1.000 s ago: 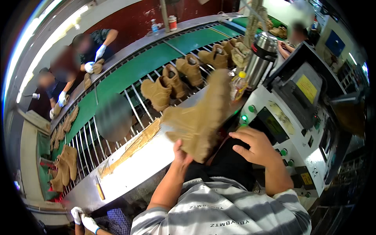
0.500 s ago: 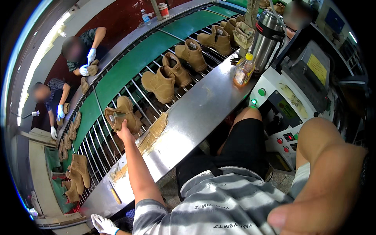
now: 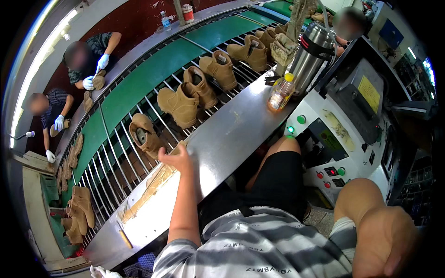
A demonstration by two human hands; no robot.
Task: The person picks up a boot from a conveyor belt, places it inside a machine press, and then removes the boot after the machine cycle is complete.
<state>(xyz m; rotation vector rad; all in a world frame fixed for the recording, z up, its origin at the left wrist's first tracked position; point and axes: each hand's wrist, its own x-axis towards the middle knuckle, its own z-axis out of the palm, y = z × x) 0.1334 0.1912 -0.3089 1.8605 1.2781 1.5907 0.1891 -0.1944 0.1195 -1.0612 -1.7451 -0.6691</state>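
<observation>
My left hand [image 3: 177,159] is open, its fingers apart, over the near edge of the roller rack. Its fingertips are right beside a tan ankle boot [image 3: 144,137] that stands on the bars; whether they touch it I cannot tell. Just to the right on the same bars stand another tan boot [image 3: 177,107] and a further one [image 3: 202,88]. My right hand [image 3: 384,241] is low at the right, close to the camera beside my knee; its fingers are not clear.
A steel ledge [image 3: 222,134] with brown tape runs along the rack [image 3: 104,171]. On it are a wooden-handled tool [image 3: 125,238], a drink bottle [image 3: 281,92] and a steel flask [image 3: 311,55]. A control panel [image 3: 324,139] stands at right. Two gloved people handle footwear across the green belt [image 3: 134,88].
My left hand has let go of the boot and drawn back to the right, fingers spread. The boot now stands turned on the bars. My right hand has shifted, and the view has moved slightly.
</observation>
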